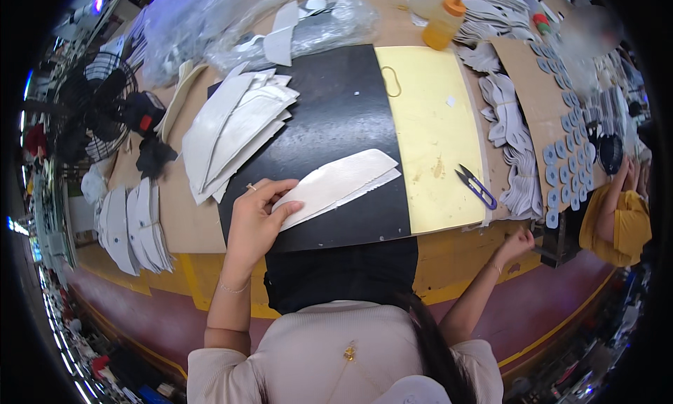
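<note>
My left hand [261,218] pinches the near-left end of a white fabric piece [343,185] between thumb and fingers. A second layer shows beneath it, and both lie tilted over a black board [329,88]. My right hand [517,244] is out past the table's front edge, fingers curled closed. Whatever it holds, if anything, is too small to make out. Near it lie bundled light-grey fabric pieces [520,176]. A fanned stack of white cut pieces [235,134] rests at the board's left edge.
Purple-handled thread snips [478,188] and a rubber band [391,81] lie on a yellow sheet [434,124]. An orange-capped bottle [444,27], clear plastic bags [238,25] and a black fan [91,103] stand around. Another person in yellow [617,222] sits at the right.
</note>
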Available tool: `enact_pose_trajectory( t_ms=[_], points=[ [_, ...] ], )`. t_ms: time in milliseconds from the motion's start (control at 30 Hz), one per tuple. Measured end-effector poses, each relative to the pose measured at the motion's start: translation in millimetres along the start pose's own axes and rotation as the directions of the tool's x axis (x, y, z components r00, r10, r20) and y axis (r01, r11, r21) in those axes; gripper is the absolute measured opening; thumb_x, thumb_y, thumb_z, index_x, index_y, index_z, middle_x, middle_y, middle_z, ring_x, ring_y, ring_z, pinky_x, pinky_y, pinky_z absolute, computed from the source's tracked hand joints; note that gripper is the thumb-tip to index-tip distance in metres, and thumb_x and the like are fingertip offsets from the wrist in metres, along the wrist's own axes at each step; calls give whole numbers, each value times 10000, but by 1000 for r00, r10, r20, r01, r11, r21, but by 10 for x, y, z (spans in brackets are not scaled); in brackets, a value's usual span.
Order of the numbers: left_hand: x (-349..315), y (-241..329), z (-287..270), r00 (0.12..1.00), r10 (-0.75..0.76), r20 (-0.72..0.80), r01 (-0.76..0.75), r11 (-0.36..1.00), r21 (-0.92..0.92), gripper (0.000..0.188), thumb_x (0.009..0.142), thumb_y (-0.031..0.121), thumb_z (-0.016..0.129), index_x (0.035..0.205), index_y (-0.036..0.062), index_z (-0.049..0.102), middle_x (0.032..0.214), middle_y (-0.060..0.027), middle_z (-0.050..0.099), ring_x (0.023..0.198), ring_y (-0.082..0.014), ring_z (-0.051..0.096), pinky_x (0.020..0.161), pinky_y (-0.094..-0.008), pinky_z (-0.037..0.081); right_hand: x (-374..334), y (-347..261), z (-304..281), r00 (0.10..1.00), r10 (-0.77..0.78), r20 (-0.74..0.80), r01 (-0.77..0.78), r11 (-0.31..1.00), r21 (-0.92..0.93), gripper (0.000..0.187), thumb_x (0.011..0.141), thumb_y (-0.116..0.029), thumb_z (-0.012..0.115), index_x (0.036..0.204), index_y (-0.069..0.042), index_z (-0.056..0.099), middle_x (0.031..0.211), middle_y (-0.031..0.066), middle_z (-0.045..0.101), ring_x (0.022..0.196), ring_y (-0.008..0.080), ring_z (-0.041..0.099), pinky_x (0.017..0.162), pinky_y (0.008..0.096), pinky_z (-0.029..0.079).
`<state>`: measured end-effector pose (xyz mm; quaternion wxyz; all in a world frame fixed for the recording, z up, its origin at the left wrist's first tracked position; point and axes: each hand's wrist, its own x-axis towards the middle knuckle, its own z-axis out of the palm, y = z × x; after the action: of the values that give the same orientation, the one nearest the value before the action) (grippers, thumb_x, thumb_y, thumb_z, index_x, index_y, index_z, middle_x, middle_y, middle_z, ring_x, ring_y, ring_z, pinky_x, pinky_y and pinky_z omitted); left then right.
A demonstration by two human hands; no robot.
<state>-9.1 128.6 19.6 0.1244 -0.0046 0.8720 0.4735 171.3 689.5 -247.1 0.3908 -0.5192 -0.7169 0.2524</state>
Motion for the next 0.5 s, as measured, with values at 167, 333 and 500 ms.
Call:
enact_pose_trajectory(
  t_ms=[167, 333, 500],
  points=[
    [-32, -134, -24, 990, -126, 57, 137, 946, -294, 176, 833, 12, 749, 977, -20, 654, 836, -16, 636, 744, -60, 572, 663, -195, 449, -654, -2220, -465, 940, -294, -174, 342, 827, 447, 291, 936, -121, 655, 1121, -17, 456, 962, 94, 524, 857, 185, 530, 794, 302, 470],
    [-145, -223, -78, 998, 6, 56, 24, 860, -510, 184, 854, 52, 757, 996, -5, 653, 889, -12, 640, 812, -68, 589, 730, -208, 471, -1781, -3601, -360, 351, -726, 591, -102, 598, 795, 1163, 630, -445, 904, 1502, -43, 248, 1388, 162, 483, 1074, 226, 584, 902, 349, 478],
    [-346, -204, -375, 997, -71, 16, 64, 757, -650, 168, 866, 69, 750, 984, 8, 646, 866, -5, 630, 770, -48, 567, 708, -204, 462, -2142, -3962, -185, 33, -459, 888, -383, 815, 435, 517, 803, -119, 823, 1233, 39, 584, 946, 112, 693, 751, 132, 653, 691, 235, 539]
  ],
)
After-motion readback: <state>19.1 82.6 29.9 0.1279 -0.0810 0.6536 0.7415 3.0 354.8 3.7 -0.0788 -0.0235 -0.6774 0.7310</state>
